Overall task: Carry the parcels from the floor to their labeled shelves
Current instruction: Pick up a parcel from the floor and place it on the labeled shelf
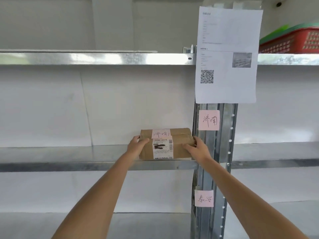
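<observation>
A brown cardboard parcel point(179, 140) rests on the middle metal shelf point(69, 155), close to the upright post. It carries a pink handwritten note on top and a white shipping label on its front. My left hand point(136, 145) grips its left end and my right hand point(196, 147) holds its right end, fingers spread over the front face. A pink note point(208, 120) on the post point(215, 152) beside this shelf shows the same handwriting as the parcel's note. Lower on the post a second pink note point(204, 198) bears different characters.
A printed sheet with a QR code point(227, 54) hangs on the post above. On the top shelf at right stands a red plastic basket point(293, 42). The upper shelf edge point(103, 58) runs across above the parcel. A white wall backs the shelves.
</observation>
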Available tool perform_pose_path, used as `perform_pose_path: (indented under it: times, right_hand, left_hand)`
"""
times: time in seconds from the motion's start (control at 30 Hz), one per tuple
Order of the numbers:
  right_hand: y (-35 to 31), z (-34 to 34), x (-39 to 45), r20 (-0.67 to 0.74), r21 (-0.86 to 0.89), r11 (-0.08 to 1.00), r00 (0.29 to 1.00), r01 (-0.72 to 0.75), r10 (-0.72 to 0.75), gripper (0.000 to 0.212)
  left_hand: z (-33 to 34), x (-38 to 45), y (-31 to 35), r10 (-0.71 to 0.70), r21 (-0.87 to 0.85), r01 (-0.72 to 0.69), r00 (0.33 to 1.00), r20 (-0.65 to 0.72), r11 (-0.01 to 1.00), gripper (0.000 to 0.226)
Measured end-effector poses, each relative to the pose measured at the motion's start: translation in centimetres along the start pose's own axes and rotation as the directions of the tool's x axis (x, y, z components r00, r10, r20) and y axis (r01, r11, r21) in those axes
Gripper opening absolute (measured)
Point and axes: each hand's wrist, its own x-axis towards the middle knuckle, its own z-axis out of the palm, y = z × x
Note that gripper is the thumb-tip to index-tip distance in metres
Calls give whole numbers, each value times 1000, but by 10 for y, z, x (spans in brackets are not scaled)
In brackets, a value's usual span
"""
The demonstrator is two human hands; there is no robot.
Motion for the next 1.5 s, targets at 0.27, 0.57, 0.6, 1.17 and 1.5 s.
perform_pose_path:
  times: [0.27,0.57,0.6,1.17,1.5]
  right_hand:
    - [22,30,46,48,-268,963,998,-21,36,61]
    - [26,37,51,-5,-329,943,999,-42,42,66]
    - [26,38,50,-14,-324,945,999,-46,44,67]
    - [13,24,-64,43,-290,957,999,-1,13,66]
    - [3,57,-152,270,-362,927,963,99,3,74]
  left_hand:
    - [5,38,-28,-26,125,7,987,158,992,80]
    - [6,44,-36,34,189,-45,998,60,981,89]
    - [5,43,-36,36,186,-46,998,57,981,89]
    - [-29,-64,-35,116,256,-134,990,84,957,82]
    - [-90,-163,-67,54,436,-69,997,47,897,80]
